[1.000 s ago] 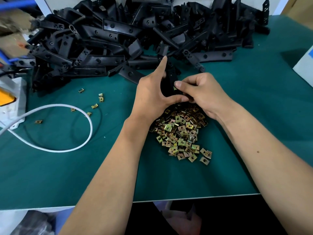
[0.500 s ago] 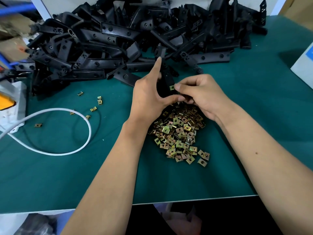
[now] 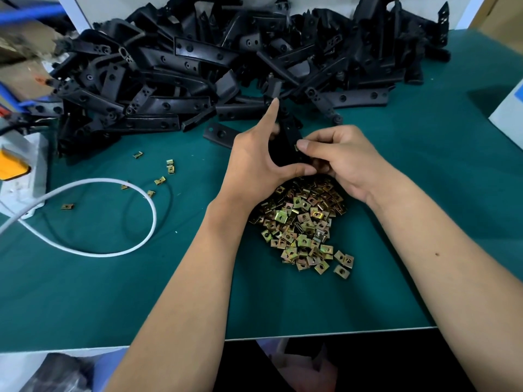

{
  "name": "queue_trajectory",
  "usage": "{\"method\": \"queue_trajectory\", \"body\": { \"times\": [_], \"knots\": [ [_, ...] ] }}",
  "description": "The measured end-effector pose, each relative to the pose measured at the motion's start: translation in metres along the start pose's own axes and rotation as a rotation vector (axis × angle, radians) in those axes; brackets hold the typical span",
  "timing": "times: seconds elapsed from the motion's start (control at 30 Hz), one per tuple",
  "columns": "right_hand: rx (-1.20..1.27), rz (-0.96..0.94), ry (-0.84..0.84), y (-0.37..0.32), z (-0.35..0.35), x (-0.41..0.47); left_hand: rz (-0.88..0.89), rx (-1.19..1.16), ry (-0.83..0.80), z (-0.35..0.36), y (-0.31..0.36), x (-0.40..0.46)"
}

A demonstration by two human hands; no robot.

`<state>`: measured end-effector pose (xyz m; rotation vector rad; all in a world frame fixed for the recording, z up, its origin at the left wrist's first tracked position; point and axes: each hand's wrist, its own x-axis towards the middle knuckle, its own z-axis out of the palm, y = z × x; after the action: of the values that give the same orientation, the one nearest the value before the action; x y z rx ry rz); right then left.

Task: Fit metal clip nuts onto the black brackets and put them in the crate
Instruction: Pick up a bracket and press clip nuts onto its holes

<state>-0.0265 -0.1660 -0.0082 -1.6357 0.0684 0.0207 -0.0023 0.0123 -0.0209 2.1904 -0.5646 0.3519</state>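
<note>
Nearest: both forearms reach in over the green mat (image 3: 424,193). Just past the wrists sits the heap of clip nuts (image 3: 301,222), brass-coloured, w/ a few strays at its near edge.

Above the heap, both hands meet on one black bracket (image 3: 285,145). Left hand (image 3: 254,162) grips it from the left, thumb curled under, index finger pointing straight up along its far end. Right hand (image 3: 345,157) has fingers curled, thumb and forefinger pinching a single clip nut (image 3: 297,147) against the bracket's right edge. Vs 0.5 s ago: same grip, hands approx. same spot; the nut shows less, mostly hidden by the fingertips now.

Left of the hands: a white cable (image 3: 107,250) loops on the mat, w/ loose nuts (image 3: 160,181) scattered in and around the loop, unmoved. A white box w/ orange patch (image 3: 17,171) at the far left edge.

Farthest: big pile of black brackets (image 3: 226,66) across the back of the mat. No crate seen.
</note>
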Motion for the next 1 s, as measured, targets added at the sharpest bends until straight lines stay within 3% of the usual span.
{"method": "queue_trajectory", "body": {
  "times": [0.67,0.8,0.9,1.0],
  "knots": [
    [0.013,0.001,-0.020,-0.001,-0.001,0.001,0.015,-0.014,0.018,-0.004,0.001,0.000],
    [0.103,0.012,0.057,0.000,-0.003,0.003,-0.031,0.041,0.064,-0.012,-0.002,0.002],
    [-0.143,-0.093,0.159,0.003,-0.005,0.002,-0.089,0.082,0.122,-0.018,-0.009,0.003],
    [-0.265,-0.153,0.146,0.004,0.000,0.001,-0.088,0.105,0.109,-0.021,-0.011,0.002]
  ]
}}
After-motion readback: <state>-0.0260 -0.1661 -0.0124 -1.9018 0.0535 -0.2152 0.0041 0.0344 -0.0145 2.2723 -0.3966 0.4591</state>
